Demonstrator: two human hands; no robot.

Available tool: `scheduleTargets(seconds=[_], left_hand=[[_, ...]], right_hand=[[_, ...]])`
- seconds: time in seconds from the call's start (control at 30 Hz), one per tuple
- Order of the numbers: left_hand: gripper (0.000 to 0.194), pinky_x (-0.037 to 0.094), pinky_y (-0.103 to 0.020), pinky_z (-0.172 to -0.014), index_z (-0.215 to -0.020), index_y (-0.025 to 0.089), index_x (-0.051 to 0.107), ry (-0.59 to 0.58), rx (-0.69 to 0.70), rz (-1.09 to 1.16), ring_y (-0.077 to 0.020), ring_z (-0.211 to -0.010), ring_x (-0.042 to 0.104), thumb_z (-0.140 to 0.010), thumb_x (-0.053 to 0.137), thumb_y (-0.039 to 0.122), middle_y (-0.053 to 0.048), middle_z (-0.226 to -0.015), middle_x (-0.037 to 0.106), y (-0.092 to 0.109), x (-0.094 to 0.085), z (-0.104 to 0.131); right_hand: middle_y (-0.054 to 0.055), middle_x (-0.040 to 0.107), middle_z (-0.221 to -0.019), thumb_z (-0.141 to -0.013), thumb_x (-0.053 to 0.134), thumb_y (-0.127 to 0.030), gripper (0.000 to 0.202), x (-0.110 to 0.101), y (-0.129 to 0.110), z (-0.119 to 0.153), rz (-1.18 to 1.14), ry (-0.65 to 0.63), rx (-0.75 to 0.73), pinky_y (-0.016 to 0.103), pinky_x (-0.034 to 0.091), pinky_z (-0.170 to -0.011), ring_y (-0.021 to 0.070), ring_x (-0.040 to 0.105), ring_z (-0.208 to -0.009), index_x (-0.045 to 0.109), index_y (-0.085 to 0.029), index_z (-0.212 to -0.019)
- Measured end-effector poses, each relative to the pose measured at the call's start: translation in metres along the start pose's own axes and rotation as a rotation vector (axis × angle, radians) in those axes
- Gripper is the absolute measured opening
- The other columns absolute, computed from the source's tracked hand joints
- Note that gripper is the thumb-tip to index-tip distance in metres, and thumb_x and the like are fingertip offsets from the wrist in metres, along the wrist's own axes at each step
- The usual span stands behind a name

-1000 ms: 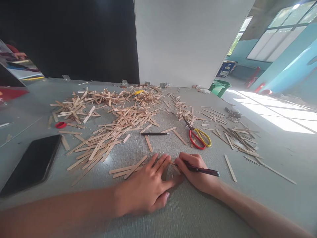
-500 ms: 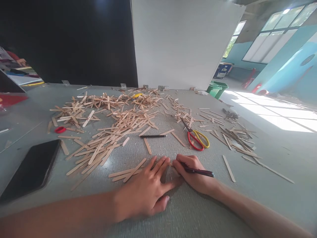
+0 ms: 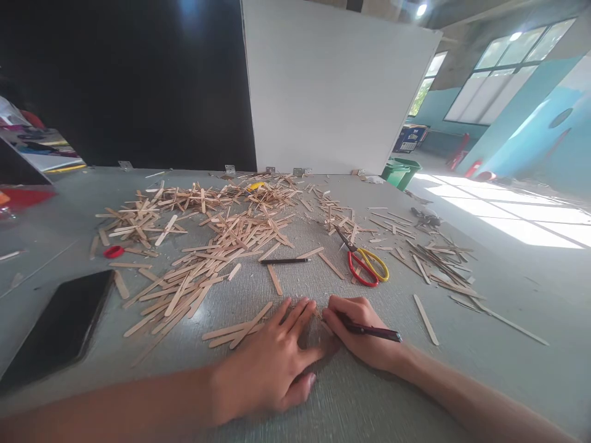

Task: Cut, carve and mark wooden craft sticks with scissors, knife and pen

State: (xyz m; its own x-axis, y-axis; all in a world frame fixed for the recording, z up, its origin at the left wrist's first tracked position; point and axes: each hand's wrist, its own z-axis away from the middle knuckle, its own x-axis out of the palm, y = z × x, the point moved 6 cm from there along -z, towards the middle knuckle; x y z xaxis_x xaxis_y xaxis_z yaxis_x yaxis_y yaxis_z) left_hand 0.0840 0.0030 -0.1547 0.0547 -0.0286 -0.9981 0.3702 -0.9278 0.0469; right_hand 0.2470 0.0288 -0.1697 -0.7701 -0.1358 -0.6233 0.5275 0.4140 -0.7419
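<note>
My right hand [image 3: 357, 323] is closed round a dark pen [image 3: 376, 332], whose back end sticks out to the right; its tip is hidden by my fingers. My left hand [image 3: 281, 351] lies palm down on the table with its fingers spread, close beside the right one. A small bit of wood [image 3: 317, 314] shows between the two hands, mostly covered. Several craft sticks [image 3: 237, 329] lie crossed at the left fingertips. Farther off lie a black pencil [image 3: 286, 261] and scissors [image 3: 364, 261] with one red and one yellow handle.
A big heap of craft sticks [image 3: 203, 264] spreads over the left and middle of the table. Thin wood strips [image 3: 446, 264] lie at the right. A black phone [image 3: 60, 323] and a red ring [image 3: 113, 251] are at the left. A white panel [image 3: 337, 92] stands behind.
The camera has tilted slightly, so the scene sits a little lower. Both hands keep almost the same pose, and the pen stays in my right hand.
</note>
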Motion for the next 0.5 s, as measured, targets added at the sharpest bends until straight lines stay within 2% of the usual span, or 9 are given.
scheduleTargets(seconds=[0.3,0.5], left_hand=[[0.078,0.035,-0.062,-0.121,-0.173,0.03,0.019,0.067,0.002,-0.003,-0.0453,-0.15,0.046,-0.106,0.055,0.045,-0.019,-0.168,0.045,-0.0016,0.0019,0.0023],[0.071,0.04,-0.066,-0.117,-0.172,0.03,0.026,-0.001,-0.009,0.004,-0.0504,-0.15,0.045,-0.107,0.052,0.045,-0.024,-0.165,0.046,-0.0013,0.0012,0.0]], right_hand=[[-0.008,0.039,-0.062,-0.109,0.049,-0.033,0.039,-0.0015,-0.0014,-0.0014,0.004,0.0,-0.013,0.027,0.029,-0.054,0.0122,0.034,-0.056,0.037,-0.025,-0.073],[-0.008,0.037,-0.062,-0.109,0.05,-0.033,0.039,-0.0006,-0.0005,-0.0016,-0.002,-0.001,-0.009,0.027,0.028,-0.054,0.0123,0.033,-0.056,0.037,-0.025,-0.073]])
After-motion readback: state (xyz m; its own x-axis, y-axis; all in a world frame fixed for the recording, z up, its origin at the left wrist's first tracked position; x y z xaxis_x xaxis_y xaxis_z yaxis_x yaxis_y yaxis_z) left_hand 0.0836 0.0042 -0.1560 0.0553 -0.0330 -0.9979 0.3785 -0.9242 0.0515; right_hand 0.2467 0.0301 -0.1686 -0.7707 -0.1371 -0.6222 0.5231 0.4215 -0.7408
